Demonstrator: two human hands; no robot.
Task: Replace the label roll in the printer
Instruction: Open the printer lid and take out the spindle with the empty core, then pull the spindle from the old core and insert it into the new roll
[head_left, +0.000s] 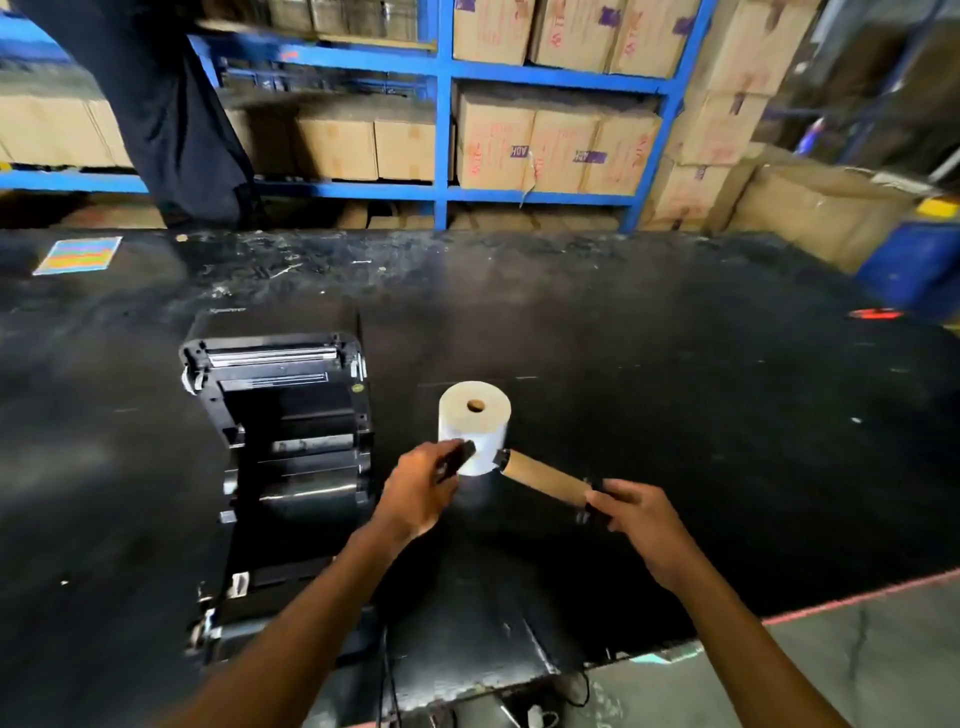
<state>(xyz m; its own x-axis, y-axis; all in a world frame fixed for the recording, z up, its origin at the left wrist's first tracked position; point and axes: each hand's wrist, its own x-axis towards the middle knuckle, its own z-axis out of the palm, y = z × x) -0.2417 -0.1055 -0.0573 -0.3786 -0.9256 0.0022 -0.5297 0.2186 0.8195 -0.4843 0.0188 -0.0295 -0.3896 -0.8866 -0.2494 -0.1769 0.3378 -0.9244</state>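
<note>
Cardboard core (545, 477) clamped in right hand (631, 514), left hand (423, 486) pinching black end piece (457, 457), label roll (474, 426) between.

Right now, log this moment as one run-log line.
printer: lid open | new label roll: upright on table | left hand: black end piece | right hand: empty cardboard core

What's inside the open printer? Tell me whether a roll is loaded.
The open printer shows only black rollers and brackets, with no white roll seated. Its nearest part is hidden by the left forearm. The new label roll stands upright on the table beside it.
</note>
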